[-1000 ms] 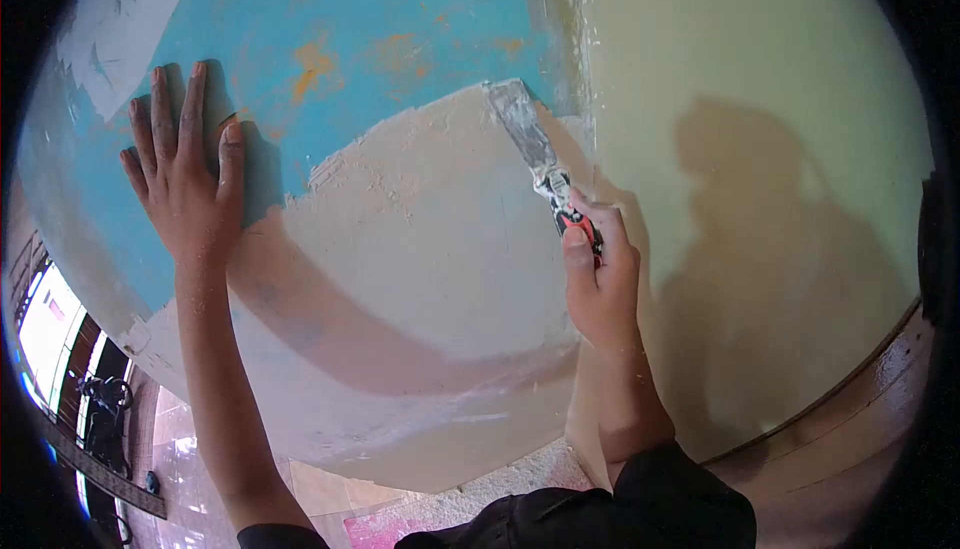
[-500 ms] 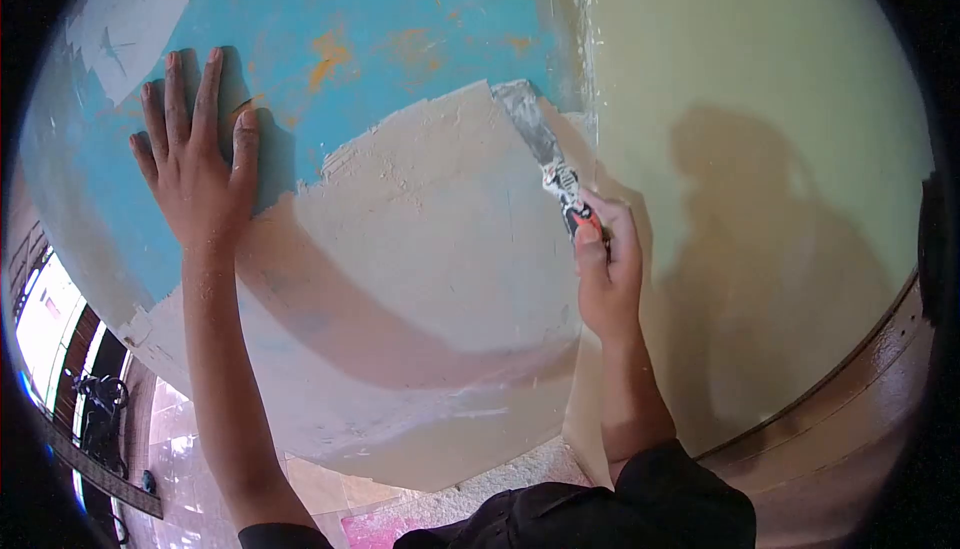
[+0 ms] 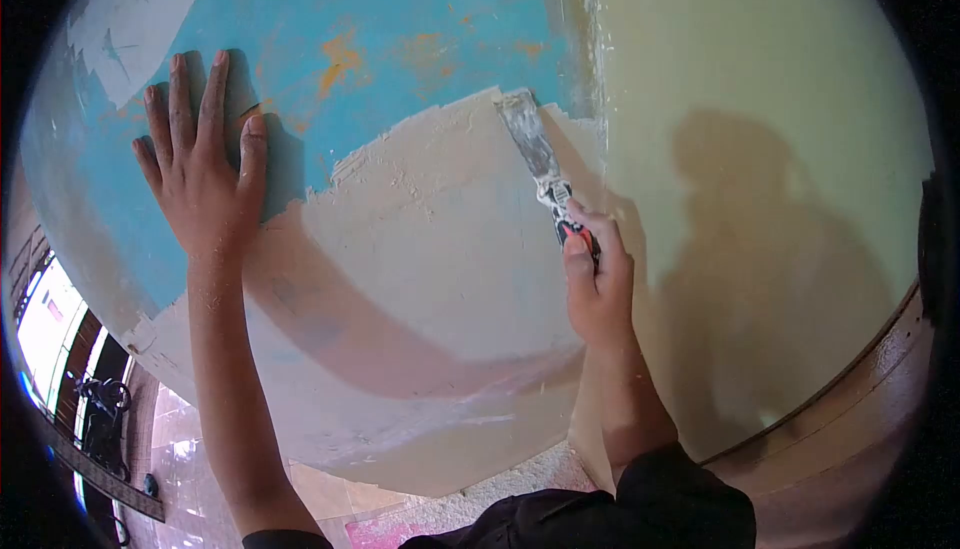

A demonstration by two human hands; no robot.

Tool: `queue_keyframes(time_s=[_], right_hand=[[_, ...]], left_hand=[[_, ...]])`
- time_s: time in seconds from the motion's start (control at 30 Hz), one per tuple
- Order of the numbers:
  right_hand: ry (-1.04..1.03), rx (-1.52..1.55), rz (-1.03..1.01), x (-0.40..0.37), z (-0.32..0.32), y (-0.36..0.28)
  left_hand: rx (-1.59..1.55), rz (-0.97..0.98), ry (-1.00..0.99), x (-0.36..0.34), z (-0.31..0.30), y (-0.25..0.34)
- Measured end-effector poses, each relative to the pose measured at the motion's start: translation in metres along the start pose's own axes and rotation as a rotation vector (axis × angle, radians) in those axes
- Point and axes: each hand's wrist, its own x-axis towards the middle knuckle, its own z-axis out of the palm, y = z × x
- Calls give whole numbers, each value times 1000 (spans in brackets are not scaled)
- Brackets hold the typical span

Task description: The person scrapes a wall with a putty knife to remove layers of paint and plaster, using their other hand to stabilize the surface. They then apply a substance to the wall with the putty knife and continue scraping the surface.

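My right hand is wrapped round the handle of a putty knife. The knife's blade, smeared with white filler, lies against the wall at the upper edge of the beige plaster. Above that ragged edge the wall is blue paint with orange patches. My left hand rests flat on the blue paint at the left with its fingers spread, and its palm reaches down to the plaster's edge.
A pale green wall meets the plastered one at the right and carries my shadow. White dust and a pink sheet lie on the floor below. A bicycle stands at the lower left.
The putty knife and my right hand have shifted slightly down, and the knife stands a little more upright. My left hand stays in place on the wall.
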Motion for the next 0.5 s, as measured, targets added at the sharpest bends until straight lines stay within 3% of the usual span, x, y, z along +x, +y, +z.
queue_keyframes(time_s=[0.3, 0.5], right_hand=[[-9, -80, -108, 0, 7, -3], [-73, -55, 9, 28, 3, -26]], left_hand=[[2, -1, 1, 0, 2, 0], [-20, 7, -8, -1, 1, 0]])
